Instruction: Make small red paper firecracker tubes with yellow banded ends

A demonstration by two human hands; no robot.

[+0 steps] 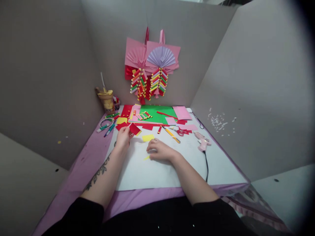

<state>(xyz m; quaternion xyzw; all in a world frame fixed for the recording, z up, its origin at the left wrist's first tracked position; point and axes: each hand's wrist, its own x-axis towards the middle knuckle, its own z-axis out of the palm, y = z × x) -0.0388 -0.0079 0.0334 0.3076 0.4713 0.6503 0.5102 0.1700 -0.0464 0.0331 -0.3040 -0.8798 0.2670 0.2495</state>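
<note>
My left hand (pixel 123 137) holds a small red paper piece (pixel 135 129) with a yellow strip along its lower right edge. Over the white work surface (pixel 157 177), my right hand (pixel 158 150) has its fingers curled around a thin yellow strip (pixel 147 158) that sticks out at the fingertips. A yellow paper piece (pixel 148 138) lies just beyond my right hand. One small red paper roll (pixel 159 129) rests farther back, near a yellow cutter (pixel 172 134).
Red scissors (pixel 180 132) and a pink glue gun (pixel 203 141) with a black cord lie at the right. Behind are green sheets (pixel 157 111) with small rolls (pixel 144 115). Tape (pixel 106 123) and pens sit at the left; paper decorations (pixel 161 59) hang on the back wall.
</note>
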